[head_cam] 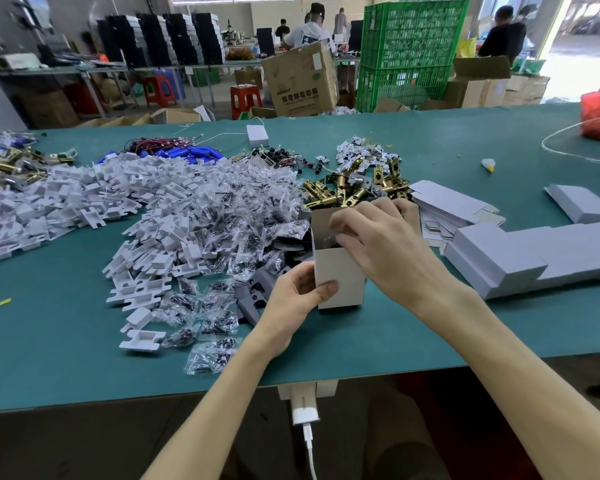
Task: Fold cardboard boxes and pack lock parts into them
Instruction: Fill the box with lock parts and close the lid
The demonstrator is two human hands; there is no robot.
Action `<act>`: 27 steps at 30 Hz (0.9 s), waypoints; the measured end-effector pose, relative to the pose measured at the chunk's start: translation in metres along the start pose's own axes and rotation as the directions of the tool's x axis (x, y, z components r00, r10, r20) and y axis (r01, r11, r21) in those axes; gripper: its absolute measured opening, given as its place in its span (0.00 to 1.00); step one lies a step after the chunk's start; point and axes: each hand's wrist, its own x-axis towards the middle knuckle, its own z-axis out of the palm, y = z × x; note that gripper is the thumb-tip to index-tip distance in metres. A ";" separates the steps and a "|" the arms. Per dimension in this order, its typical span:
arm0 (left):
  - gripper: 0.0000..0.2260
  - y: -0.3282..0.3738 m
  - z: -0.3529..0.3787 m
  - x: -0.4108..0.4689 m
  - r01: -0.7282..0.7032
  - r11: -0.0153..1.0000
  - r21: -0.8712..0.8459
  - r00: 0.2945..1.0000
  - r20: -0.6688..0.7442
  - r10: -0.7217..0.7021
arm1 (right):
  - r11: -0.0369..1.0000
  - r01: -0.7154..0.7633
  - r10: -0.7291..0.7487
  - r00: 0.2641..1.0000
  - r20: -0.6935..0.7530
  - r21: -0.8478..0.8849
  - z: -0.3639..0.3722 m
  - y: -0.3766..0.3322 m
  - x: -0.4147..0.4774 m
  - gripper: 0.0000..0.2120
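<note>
Gripping the white box, L hand is holding it upright on the green table. R hand is resting curled fingers in its open top; can't tell if holding anything. Brass latches are lying just behind.

Illumination is bright and even. Daylight overexposes the doorway at upper right. Shadows on the surface are soft. Wide-angle distortion curves its edges; the background is slightly soft.

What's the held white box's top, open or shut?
Open. The white box stands upright, its dark inside showing; the right hand reaches into its mouth while the left hand grips its side.
</note>
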 end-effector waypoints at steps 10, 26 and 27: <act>0.17 -0.002 -0.002 0.001 -0.005 1.000 -0.002 1.000 0.010 0.005 | 0.989 0.003 0.008 0.997 -0.072 0.149 0.002 0.009 0.008 0.14; 0.16 -0.001 -0.001 0.000 0.020 0.999 0.026 1.000 0.001 -0.020 | 0.998 0.052 -0.056 0.970 0.238 0.020 0.001 0.000 0.011 0.16; 0.16 -0.001 -0.001 0.000 0.019 1.000 0.024 1.000 0.001 -0.019 | 0.998 0.061 -0.060 0.968 0.242 0.006 0.001 -0.001 0.009 0.15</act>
